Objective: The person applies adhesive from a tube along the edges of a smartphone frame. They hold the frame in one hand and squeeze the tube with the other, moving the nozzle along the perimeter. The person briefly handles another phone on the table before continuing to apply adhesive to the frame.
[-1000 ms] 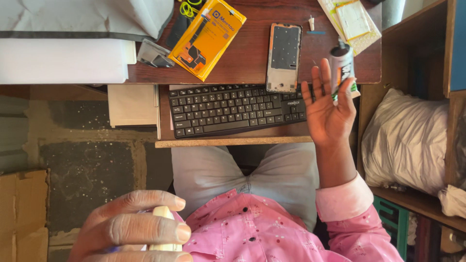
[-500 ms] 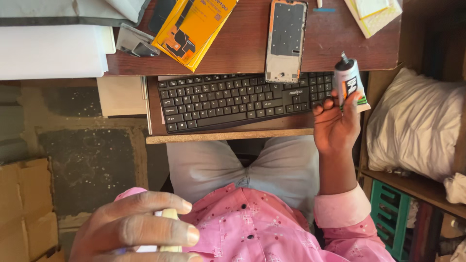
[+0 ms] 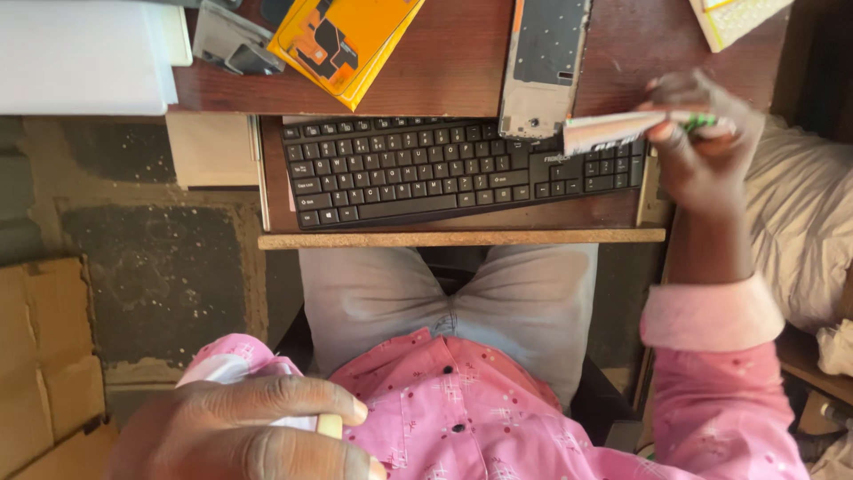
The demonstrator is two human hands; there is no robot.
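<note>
My right hand (image 3: 702,147) grips a small white tube with a green end (image 3: 622,129), now lying sideways over the right end of a black keyboard (image 3: 444,169) on a pull-out wooden tray (image 3: 462,238). My left hand (image 3: 249,431) is low at the left near my lap, closed around a small pale, whitish object (image 3: 302,422) that is mostly hidden by the fingers. A bare phone frame (image 3: 544,62) lies on the dark wooden desk (image 3: 444,84) just above the keyboard.
An orange package (image 3: 346,40) and a grey part (image 3: 227,44) lie on the desk at the left. A white box (image 3: 84,58) sits far left, cardboard (image 3: 44,364) on the floor, a pale stuffed bag (image 3: 804,231) at the right.
My right hand closed on the tube, lifted it off the desk and tipped it from upright to lying sideways over the keyboard. The view shifted closer. My left hand stayed closed.
</note>
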